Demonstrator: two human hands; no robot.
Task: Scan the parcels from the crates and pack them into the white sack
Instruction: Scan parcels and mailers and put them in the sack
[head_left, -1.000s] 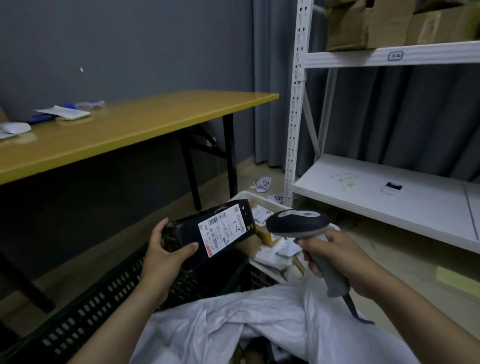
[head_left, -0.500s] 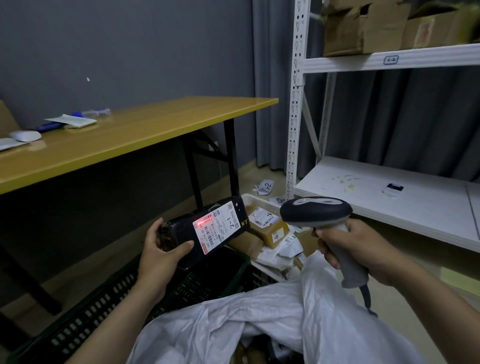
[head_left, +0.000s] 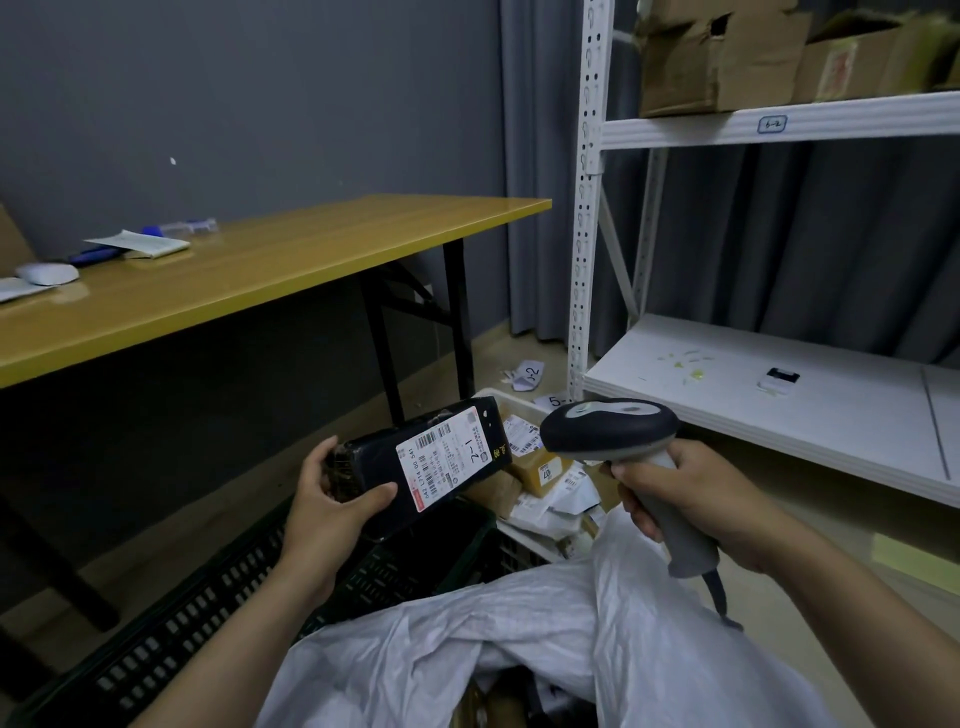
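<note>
One black parcel (head_left: 415, 460), one scanner (head_left: 609, 430) — one white sack (head_left: 524, 639)

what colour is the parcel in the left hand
Black, with a white shipping label, as the head view shows. The left hand holds this parcel over the dark crate.

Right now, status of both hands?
Left hand: holding the black parcel, fingers and thumb curled round its near end.
Right hand: holding the barcode scanner by its grip.

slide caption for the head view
Left hand holds a black parcel, label up; right hand grips the scanner over the white sack.
</note>
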